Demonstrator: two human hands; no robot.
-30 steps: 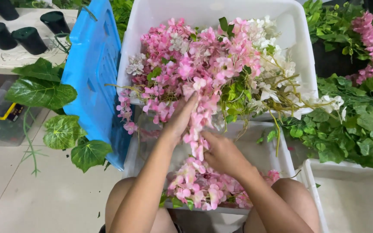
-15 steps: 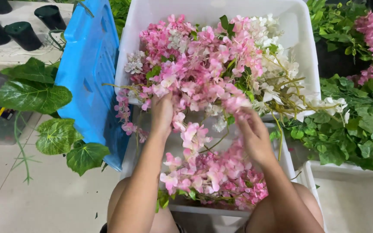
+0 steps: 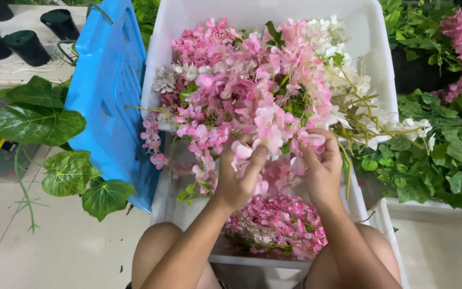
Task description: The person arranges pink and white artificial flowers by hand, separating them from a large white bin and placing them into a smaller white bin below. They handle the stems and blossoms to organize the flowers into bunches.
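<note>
Both hands closed on hanging pink fabric flower strands (image 3: pixel 274 134): left hand (image 3: pixel 237 179), right hand (image 3: pixel 322 168). Strands hang over the near rim of the large white plastic bin (image 3: pixel 159 59). Small white plastic tub (image 3: pixel 188 214) just below that bin holds a modest pink heap; judged mostly unsorted.

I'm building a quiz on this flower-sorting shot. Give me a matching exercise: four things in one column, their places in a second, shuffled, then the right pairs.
Things:
1. blue lid
2. black pots
3. pink flowers
4. small white bin

Places:
A. heaped in the large white bin
B. on the person's lap, below both hands
C. on the pale shelf at upper left
D. standing on edge against the large white bin's left side

Pairs: 1-D, 2-C, 3-A, 4-B
</note>
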